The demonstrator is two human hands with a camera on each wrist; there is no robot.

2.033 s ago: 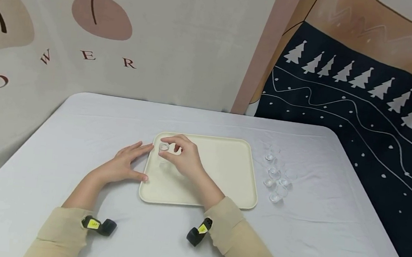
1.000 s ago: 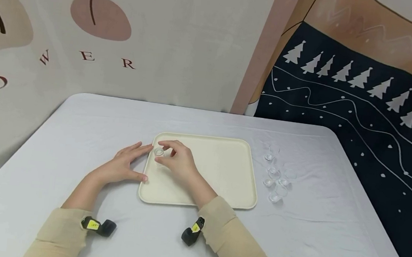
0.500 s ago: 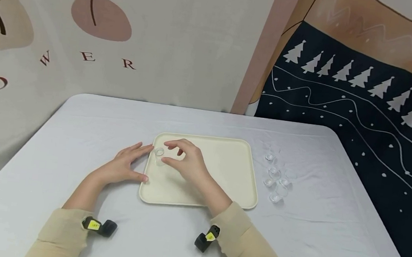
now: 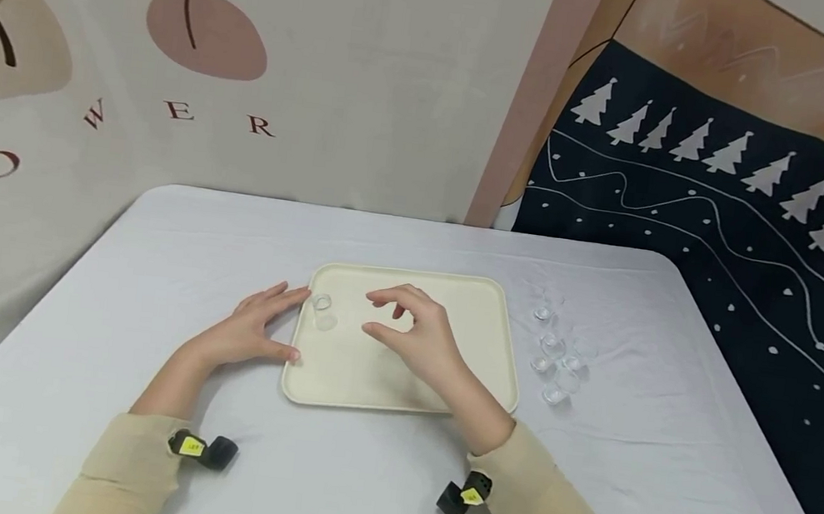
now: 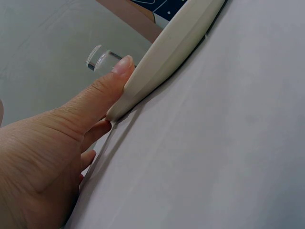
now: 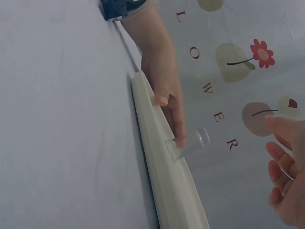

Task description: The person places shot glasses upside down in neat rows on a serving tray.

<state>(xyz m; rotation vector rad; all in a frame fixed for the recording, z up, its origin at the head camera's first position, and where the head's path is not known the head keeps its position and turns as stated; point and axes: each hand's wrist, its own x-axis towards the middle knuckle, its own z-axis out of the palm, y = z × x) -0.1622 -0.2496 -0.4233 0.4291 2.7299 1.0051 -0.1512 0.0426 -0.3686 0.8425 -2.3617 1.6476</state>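
A small clear shot glass (image 4: 324, 311) stands near the left end of the cream tray (image 4: 397, 402). Its thick base appears to be uppermost, as the right wrist view of the glass (image 6: 188, 144) suggests. My left hand (image 4: 242, 331) rests against the tray's left edge with fingers spread. In the left wrist view, the thumb of that hand (image 5: 52, 148) touches the rim. Over the middle of the tray hovers my right hand (image 4: 419, 337), thumb and fingers apart and nothing between them, to the right of the glass.
Several more clear glasses (image 4: 552, 345) are grouped on the white cloth (image 4: 624, 464) to the right of the tray. Behind the table hang a printed pale curtain (image 4: 371, 77) and a dark panel with trees (image 4: 689, 202).
My right hand lowered the shot glass onto the tray's left side, let go of it and moved away to the right. My left hand has stayed at the tray's edge.
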